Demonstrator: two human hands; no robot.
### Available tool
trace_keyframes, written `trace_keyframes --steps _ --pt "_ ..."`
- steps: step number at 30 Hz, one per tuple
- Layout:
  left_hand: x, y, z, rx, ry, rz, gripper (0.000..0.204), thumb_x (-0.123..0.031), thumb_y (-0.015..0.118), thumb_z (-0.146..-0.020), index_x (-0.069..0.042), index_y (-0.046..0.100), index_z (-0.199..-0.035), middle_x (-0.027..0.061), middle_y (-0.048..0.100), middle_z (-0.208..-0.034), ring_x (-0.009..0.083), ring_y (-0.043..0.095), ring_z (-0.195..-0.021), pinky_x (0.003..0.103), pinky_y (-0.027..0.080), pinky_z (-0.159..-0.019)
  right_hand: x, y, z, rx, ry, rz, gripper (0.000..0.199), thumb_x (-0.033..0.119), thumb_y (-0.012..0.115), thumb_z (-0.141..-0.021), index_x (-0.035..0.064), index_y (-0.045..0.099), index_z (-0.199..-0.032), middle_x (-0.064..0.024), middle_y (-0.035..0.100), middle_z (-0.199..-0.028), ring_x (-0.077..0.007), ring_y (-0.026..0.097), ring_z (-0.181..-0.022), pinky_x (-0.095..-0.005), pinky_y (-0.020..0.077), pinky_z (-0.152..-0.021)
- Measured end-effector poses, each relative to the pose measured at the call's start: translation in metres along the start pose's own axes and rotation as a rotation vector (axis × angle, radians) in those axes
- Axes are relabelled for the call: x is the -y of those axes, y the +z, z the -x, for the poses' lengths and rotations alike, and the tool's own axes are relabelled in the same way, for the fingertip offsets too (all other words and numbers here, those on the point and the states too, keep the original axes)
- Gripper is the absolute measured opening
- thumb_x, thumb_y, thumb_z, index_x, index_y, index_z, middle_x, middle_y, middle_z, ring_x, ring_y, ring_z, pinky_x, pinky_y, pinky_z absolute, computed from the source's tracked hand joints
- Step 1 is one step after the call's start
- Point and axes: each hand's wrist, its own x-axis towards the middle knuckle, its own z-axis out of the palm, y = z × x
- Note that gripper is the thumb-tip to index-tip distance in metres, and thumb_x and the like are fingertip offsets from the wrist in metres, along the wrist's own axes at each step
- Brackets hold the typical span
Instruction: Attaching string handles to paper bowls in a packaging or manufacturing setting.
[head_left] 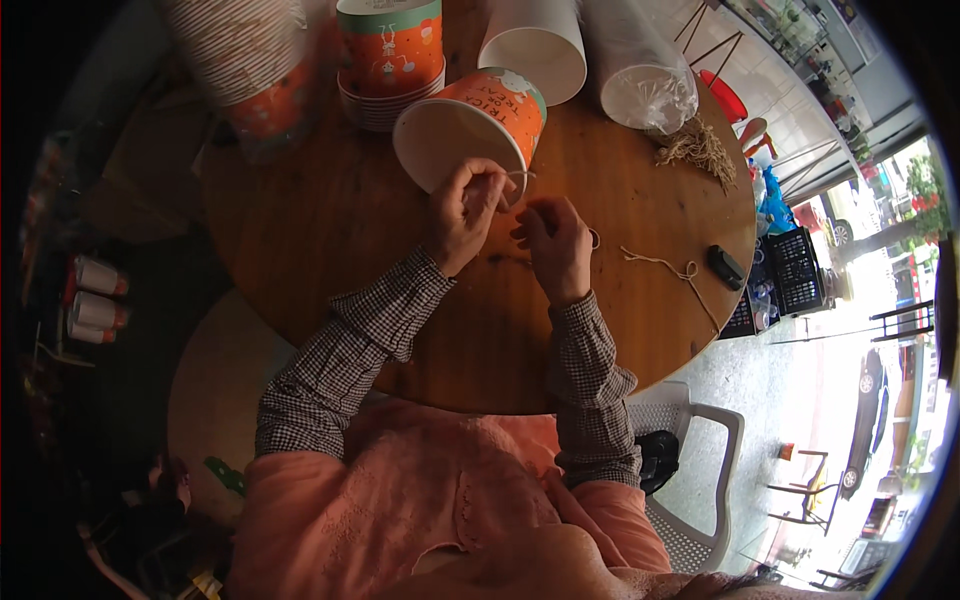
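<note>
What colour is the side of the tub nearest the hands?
The tub is mostly orange, edged green; head view.

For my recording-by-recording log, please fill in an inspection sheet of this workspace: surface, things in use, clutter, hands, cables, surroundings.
Surface: round wooden table.
Things in use: orange tub on its side, mouth toward the person; thin string at the left fingertips.
Clutter: stacked tubs, white tub, wrapped tub, twine bundle, loose string, small black object.
Hands: left hand pinched in front of the orange tub's mouth; right hand curled beside it, grip unclear.
Cables: nothing seen.
Surroundings: pale chair near the table, black crate at right, parked car beyond.
</note>
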Motion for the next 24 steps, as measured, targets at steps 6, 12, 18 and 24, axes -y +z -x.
trace_keyframes --steps 6,12,18,24 --pt "-0.007 0.002 -0.002 0.264 0.016 -0.208 0.013 -0.016 0.052 -0.096 -0.005 0.058 -0.101 0.0070 0.066 -0.083 0.0141 0.064 -0.066 0.025 0.052 -0.061 0.005 0.000 0.003 0.040 -0.152 0.168 0.009 0.007 0.059 -0.087 0.0010 0.061 -0.093 -0.0109 0.066 -0.083 -0.0168 0.065 -0.064 -0.0287 0.0521 -0.057" --pt "0.007 -0.004 -0.007 0.180 0.142 -0.330 0.011 -0.015 0.055 -0.093 -0.005 0.059 -0.096 0.0080 0.066 -0.083 0.0202 0.066 -0.071 0.031 0.052 -0.063 0.012 0.000 0.003 -0.003 -0.332 0.206 0.011 0.004 0.057 -0.089 0.0006 0.062 -0.098 -0.0077 0.066 -0.083 -0.0134 0.066 -0.070 -0.0249 0.0520 -0.059" --pt "0.015 -0.013 -0.007 0.210 -0.034 -0.317 0.009 -0.012 0.059 -0.088 -0.004 0.059 -0.093 0.0101 0.065 -0.082 0.0227 0.066 -0.075 0.033 0.051 -0.065 0.002 -0.012 -0.002 -0.034 -0.395 0.421 0.009 0.004 0.060 -0.087 0.0018 0.064 -0.094 -0.0090 0.064 -0.082 -0.0169 0.066 -0.070 -0.0273 0.0522 -0.061" --pt "0.008 -0.017 -0.008 0.357 0.082 -0.381 0.010 -0.011 0.061 -0.087 -0.002 0.061 -0.093 0.0117 0.065 -0.083 0.0261 0.065 -0.076 0.034 0.051 -0.066 -0.003 -0.009 -0.015 -0.131 -0.598 0.464 0.010 0.004 0.062 -0.084 0.0039 0.065 -0.094 -0.0106 0.061 -0.085 -0.0252 0.064 -0.073 -0.0329 0.0515 -0.063"
